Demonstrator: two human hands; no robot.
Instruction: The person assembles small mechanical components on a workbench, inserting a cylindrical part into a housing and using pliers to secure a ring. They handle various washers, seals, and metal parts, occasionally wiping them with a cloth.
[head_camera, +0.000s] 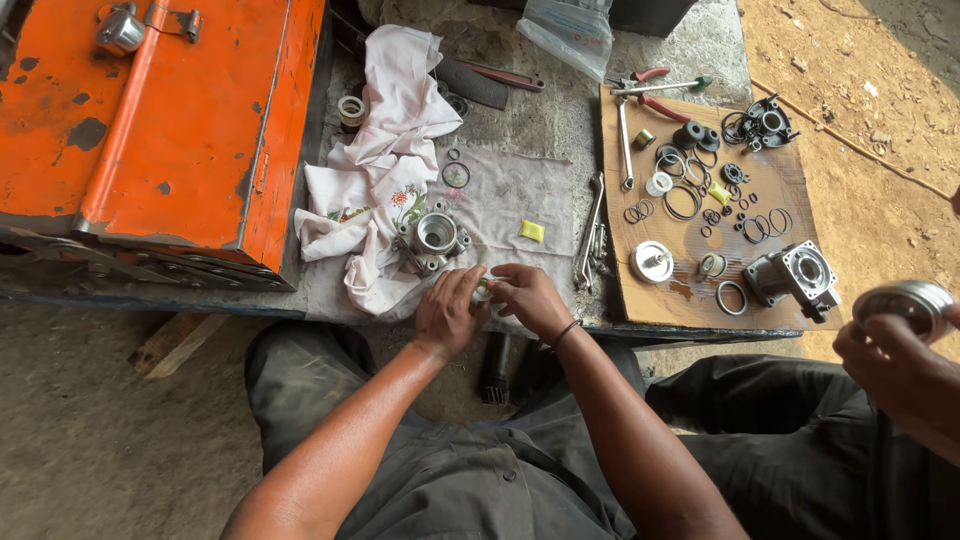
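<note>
A: What do the two hands hold?

B: The left hand (447, 312) and the right hand (530, 298) meet at the near edge of the surface (560, 120). Both are closed around one small pale part (484, 291), which shows only a little between the fingers. What kind of part it is, one cannot tell. The right wrist wears a thin dark band.

A: And what is just around them?

B: Right behind the hands, on a grey cloth (520, 195), stands a metal housing (433, 238) with a round opening on top. A white rag with a flower print (385, 130) lies against it, to the left. A small yellow piece (531, 231) is on the cloth to the right, and beside it a wrench (592, 225).

A: Further out?

B: To the right lies a sheet of cardboard (780, 185) with many rings and seals (684, 202), a round metal cap (651, 261), a second housing (795, 277) and pliers with red handles (652, 100). To the left stands an orange metal box (170, 120). At the right border, the hand of another person (890, 355) holds a round shiny part (908, 304).
</note>
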